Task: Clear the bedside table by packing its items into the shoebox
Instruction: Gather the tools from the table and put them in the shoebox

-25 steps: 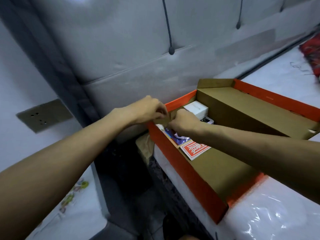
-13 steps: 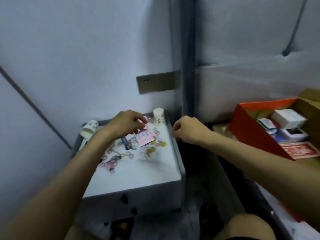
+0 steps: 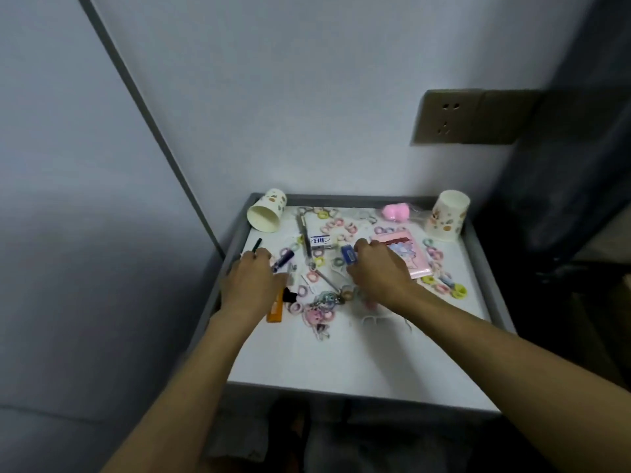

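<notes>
- Swinging left since half a second ago, the view is losing the orange shoebox off its right side, and the right hand (image 3: 379,273), which was hanging beyond the table's edge, is now reaching in over the clutter.
- From the head view, the left hand (image 3: 254,285) is curling knuckles-up over the left side of the bedside table (image 3: 358,363), its fingertips beside a purple pen (image 3: 283,259). I cannot tell whether it is gripping anything.
- The right hand's curled fingertips are touching a small blue item (image 3: 348,256); whether they are pinching it I cannot tell.
- A pink booklet (image 3: 415,259) is lying just right of that hand, partly under it.
- Pastel hair ties (image 3: 458,291) are lying scattered across the tabletop, with a white eraser (image 3: 321,241) and an orange lighter-like stick (image 3: 275,312) among them.
- One paper cup (image 3: 266,215) is lying on its side at the back left corner, and another cup (image 3: 447,215) is standing at the back right.
</notes>
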The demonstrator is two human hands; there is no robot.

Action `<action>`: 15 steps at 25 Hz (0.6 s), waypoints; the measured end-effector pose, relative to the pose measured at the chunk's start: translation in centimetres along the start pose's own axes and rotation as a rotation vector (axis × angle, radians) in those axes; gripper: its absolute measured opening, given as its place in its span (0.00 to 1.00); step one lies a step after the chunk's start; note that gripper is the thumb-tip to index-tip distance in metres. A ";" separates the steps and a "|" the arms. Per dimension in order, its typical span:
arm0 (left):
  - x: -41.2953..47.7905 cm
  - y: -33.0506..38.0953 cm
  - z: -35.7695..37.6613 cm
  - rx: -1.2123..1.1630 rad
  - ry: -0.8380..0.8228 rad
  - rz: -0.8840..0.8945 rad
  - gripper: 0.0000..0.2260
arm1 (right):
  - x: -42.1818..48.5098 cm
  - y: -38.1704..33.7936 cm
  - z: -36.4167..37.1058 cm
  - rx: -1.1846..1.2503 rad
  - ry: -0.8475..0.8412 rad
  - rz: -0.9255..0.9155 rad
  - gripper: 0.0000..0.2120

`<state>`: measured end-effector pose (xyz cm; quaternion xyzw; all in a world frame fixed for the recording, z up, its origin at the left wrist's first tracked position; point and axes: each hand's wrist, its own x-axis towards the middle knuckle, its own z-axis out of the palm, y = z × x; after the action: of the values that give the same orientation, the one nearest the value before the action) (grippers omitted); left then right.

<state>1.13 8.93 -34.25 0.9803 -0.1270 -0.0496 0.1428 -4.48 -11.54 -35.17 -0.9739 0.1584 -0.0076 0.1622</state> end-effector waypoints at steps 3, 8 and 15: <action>1.7 0.4 1.2 0.041 -0.037 0.019 0.19 | 1.6 0.2 1.5 -0.078 0.012 0.046 0.13; 2.6 0.4 1.7 0.072 0.056 0.024 0.19 | 2.9 0.9 1.2 -0.101 0.008 0.022 0.10; 2.4 -2.5 0.5 0.063 0.015 -0.066 0.17 | 4.9 -1.0 0.2 -0.130 -0.115 -0.010 0.06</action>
<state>4.01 10.49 -35.60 0.9883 -0.0949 -0.0431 0.1113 0.46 -12.10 -35.19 -0.9820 0.1444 0.0576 0.1076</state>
